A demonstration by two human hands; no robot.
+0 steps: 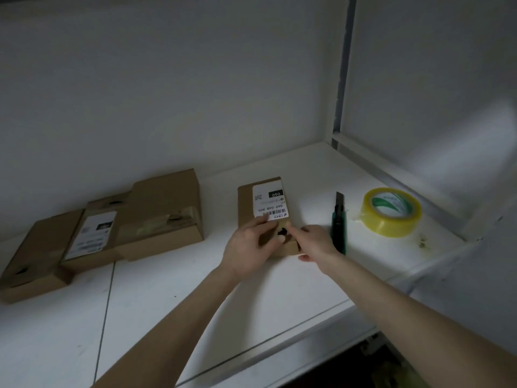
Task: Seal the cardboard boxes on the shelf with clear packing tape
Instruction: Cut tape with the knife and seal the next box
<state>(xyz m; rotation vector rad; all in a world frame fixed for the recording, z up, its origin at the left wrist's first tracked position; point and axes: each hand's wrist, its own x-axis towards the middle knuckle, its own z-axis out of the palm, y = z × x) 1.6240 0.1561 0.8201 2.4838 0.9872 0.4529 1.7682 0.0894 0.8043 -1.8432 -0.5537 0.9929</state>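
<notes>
Here, a white shelf (195, 289) fills the lower part of the view, its top scuffed with faint marks and split by a thin seam (107, 289) on the left. Plain white walls (167, 93) close it in behind and on the right, and a grey metal post (342, 79) runs up the back right corner. The light is dim, with a brighter patch on the right wall.

The box (246, 203) lies flat near the middle of the shelf, its white label (268, 203) facing up. The left hand (246, 247) rests on its near end, fingers nearly straight and laid over the lid up to the label's edge. The right hand (313, 242) reaches in from the right, index finger stretched onto the lid by a dark spot; I cannot tell whether its other fingers grip anything.

Just right of that hand lies a green knife (338, 222), and beyond it the tape (391, 212) lies flat. Three other boxes (165, 203) overlap at the left, well apart from the hands.
</notes>
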